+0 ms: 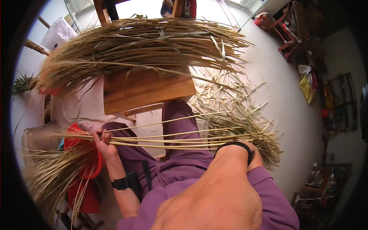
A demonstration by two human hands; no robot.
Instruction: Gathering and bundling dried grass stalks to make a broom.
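Note:
My left hand (105,142) is closed around several long straw-coloured grass stalks (172,141), near their feathery heads. Its thumb or a finger bears a pale wrapping. The stalks stretch to the right across my purple trousers, their right ends fanned apart. Large and close to the camera, my right hand (212,189) shows its back, with a black band at the wrist; its fingers are out of view. A thick pile of similar stalks (143,43) lies over a wooden bench (149,89) in front of me.
Beside my left arm, more feathery stalks (57,169) lie across a red container (99,164). Cut stalk pieces (244,126) are heaped on the floor at the right, with loose bits scattered beyond. A yellow bag (306,86) and shelves stand farther right.

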